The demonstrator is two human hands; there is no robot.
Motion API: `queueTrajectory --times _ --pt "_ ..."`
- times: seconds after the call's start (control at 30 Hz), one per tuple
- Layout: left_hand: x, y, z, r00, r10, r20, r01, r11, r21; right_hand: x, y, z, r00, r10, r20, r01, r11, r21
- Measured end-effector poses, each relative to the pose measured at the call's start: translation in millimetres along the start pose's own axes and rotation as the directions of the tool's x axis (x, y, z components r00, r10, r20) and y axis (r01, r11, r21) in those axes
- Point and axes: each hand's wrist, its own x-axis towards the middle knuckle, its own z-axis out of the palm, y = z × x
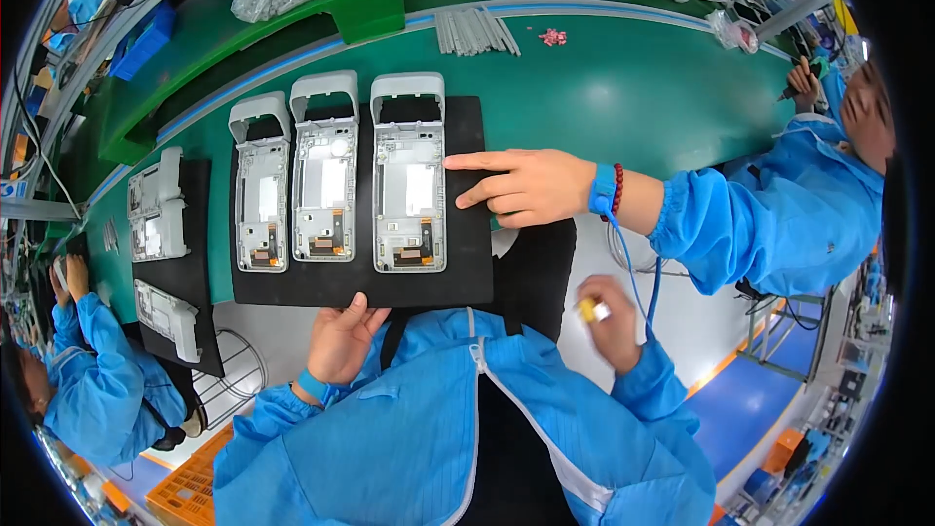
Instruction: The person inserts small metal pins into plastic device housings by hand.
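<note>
A black mat point(365, 290) lies at the near table edge, carrying three light-grey device housings in a row: a left housing point(261, 161), a middle housing point(324, 151) and a right housing point(394, 156). Each has a raised looped end at the far side and a brown-and-black flex part near the bottom. My left hand point(339, 343) grips the mat's near edge, its thumb against the rim. Off the table to the right, my right hand point(614, 326), smeared by motion, is closed round a small yellow-and-white thing point(592, 310) whose kind I cannot make out.
A co-worker's hand point(531, 185) reaches in from the right, its index finger at the right housing. More housings point(161, 224) lie on another black mat to the left. Behind are grey strips point(475, 31), pink bits point(553, 37) and a green shelf point(370, 5) with clear plastic bags.
</note>
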Motion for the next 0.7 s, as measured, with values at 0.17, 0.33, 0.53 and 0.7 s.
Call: queueTrajectory --times 0.17,0.33,0.53,0.7 --pt "3 -3 1 0.999 0.011 -0.031 -0.010 1.000 0.013 114 -128 20 0.929 -0.369 -0.031 0.370 0.924 0.096" --pt "4 -6 -1 0.999 0.026 -0.034 -0.027 0.999 -0.035 205 -104 70 0.872 -0.486 -0.061 0.444 0.836 -0.323" --pt "1 -5 -2 0.998 0.002 -0.070 -0.008 0.996 -0.085 223 -97 84 0.859 -0.504 0.089 0.465 0.695 -0.549" --pt "3 -5 2 0.996 -0.013 -0.083 0.001 0.990 -0.142 229 -86 85 0.868 -0.475 0.144 0.467 0.684 -0.560"
